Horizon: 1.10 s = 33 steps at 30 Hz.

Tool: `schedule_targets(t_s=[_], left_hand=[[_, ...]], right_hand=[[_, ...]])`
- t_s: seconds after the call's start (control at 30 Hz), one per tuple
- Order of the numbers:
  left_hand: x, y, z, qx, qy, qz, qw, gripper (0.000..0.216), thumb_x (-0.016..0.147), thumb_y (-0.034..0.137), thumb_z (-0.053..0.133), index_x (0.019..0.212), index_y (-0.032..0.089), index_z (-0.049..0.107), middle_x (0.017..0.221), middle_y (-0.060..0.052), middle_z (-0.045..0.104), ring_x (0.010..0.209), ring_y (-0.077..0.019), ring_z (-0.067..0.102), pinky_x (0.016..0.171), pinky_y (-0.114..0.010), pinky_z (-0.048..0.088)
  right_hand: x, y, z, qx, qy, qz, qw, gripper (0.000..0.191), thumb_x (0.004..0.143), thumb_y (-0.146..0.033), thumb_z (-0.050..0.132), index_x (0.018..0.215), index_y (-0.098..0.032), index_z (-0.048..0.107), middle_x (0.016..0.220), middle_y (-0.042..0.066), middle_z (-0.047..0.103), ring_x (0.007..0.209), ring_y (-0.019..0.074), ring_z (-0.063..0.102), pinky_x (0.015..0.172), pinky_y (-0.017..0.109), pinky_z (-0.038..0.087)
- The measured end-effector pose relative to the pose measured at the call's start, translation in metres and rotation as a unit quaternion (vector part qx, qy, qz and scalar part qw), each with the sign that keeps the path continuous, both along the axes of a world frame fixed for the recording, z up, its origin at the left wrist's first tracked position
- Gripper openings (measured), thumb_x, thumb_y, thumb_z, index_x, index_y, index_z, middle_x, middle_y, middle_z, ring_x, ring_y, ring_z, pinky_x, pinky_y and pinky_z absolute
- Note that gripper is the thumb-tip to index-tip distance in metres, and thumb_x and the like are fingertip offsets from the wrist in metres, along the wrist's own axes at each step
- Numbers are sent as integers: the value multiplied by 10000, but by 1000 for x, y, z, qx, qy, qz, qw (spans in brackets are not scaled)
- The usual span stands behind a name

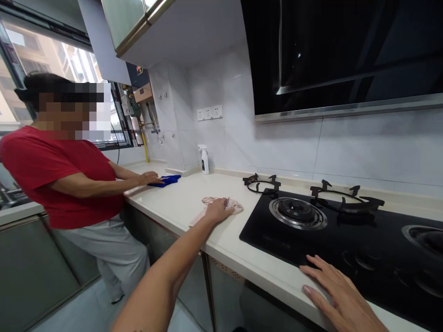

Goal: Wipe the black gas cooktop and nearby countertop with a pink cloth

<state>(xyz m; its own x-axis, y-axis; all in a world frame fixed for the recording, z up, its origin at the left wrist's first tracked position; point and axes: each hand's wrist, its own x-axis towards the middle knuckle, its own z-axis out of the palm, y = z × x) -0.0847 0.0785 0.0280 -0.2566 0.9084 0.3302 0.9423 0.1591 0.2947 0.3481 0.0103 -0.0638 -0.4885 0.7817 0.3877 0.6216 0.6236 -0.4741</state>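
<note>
So you're pressing your left hand [218, 210] down flat on the crumpled pale pink cloth rag [221, 206], fingers spread over it rather than gripping, and it's sitting on the cream stone countertop [180, 203] just at 9 o'clock from the black glass gas hob [346, 240]. Your right hand [341, 293] is lying open, palm down, holding nothing, fingertips on the hob's front edge. I'd say keep the palm weight even and work in overlapping strokes, steering clear of the loose black iron pan support [262, 183] up at 1 o'clock from the cloth. The person in the red shirt is wiping with a blue cloth [166, 180] over at 10 o'clock, near the white spray bottle [204, 159], so keep to your own stretch.
</note>
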Motion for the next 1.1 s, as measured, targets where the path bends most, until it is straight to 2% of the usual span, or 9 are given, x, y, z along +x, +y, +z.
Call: schedule_targets(t_s=[0.1,0.2,0.43,0.6,0.67,0.73,0.83,1.0,1.1], left_hand=[[-1,-1,5,-11,31,4,999,655,859,617,632,1330,162,613,1322,-187,630,1297,-400,521,1082,-529,385],[6,-25,5,-10,54,-12,998,595,863,611,647,1276,183,650,1266,-156,630,1242,-356,544,1061,-471,396],[17,-153,-3,20,78,-115,990,545,876,689,598,1046,181,702,1021,-89,644,952,-251,594,886,-350,438],[-18,-239,-27,-206,-36,-113,971,513,924,664,497,879,205,721,790,-56,705,753,-238,658,673,-289,429],[-36,-259,-43,-191,-63,-54,978,509,929,642,481,876,208,741,821,-86,746,808,-272,700,739,-314,471],[-49,-271,-56,-119,-145,-17,982,532,952,629,427,985,216,760,997,-97,783,969,-287,716,878,-337,500],[-50,-276,-66,-37,-287,-22,957,589,961,649,383,1137,221,747,1230,-63,754,1189,-267,656,1066,-336,458],[-17,-277,-74,-21,-383,-65,921,636,939,690,436,1138,171,744,1249,-82,743,1217,-266,633,1110,-339,444],[1,-283,-81,-18,-423,-88,902,648,954,697,417,1131,160,733,1214,-89,748,1171,-257,646,1073,-337,471]], right_hand=[[3,1,-3,-17,-1,-3,1000,497,984,-641,500,1430,-435,574,1624,-46,391,1518,326,316,1131,544,488],[5,4,-3,-11,-6,-3,1000,481,980,-628,519,1413,-432,593,1611,-34,414,1499,338,352,1124,556,489],[6,13,-4,32,7,20,999,463,937,-638,577,1327,-409,674,1542,10,512,1435,377,444,1108,586,483],[-1,8,-1,-5,25,1,1000,498,917,-728,522,1273,-428,698,1535,0,517,1448,401,412,1117,682,421],[-19,-6,4,-2,88,12,996,485,944,-709,479,1196,-383,734,1481,35,565,1398,373,479,1104,633,451],[-48,-29,9,3,147,52,988,446,994,-636,438,1170,-349,731,1440,56,587,1338,317,541,1081,548,488],[-102,-68,16,-19,103,164,981,329,993,-544,520,1213,-372,693,1329,36,655,1253,283,594,1126,555,417],[-183,-111,0,-253,113,240,930,579,972,-510,537,1505,-303,443,1411,82,578,1179,249,602,1030,446,482],[-217,-122,-18,-329,159,256,895,713,937,-522,580,1550,-262,325,1399,101,560,1062,223,619,956,403,499]])
